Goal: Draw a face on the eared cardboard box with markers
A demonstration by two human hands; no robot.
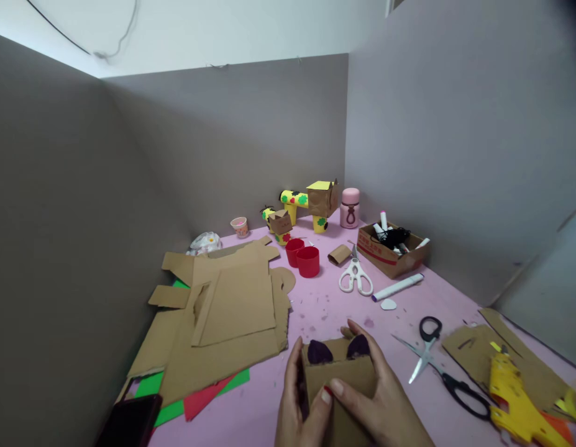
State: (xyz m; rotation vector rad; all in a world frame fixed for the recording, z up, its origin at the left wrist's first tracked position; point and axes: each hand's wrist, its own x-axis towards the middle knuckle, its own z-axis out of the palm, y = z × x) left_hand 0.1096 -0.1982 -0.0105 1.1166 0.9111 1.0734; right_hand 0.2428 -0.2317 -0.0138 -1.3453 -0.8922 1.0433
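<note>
A small cardboard box (346,372) is held at the bottom centre, with two dark purple ear-like pieces (320,351) at its top edge. My left hand (299,400) wraps its left side, and my right hand (381,400) grips it from the right. Both thumbs press on the front face, where a tiny red piece (328,389) shows between their tips. The lower part of the box is hidden by my hands. To the right of my hands lie open black-handled scissors (427,354).
Stacked cardboard sheets (241,310) cover the left, near a dark phone (132,419). Red rings (309,262), white scissors (355,276), a marker (397,287) and a marker box (390,251) lie beyond. A yellow glue gun (516,397) rests at right. Yellow spotted cardboard animals (322,202) stand behind.
</note>
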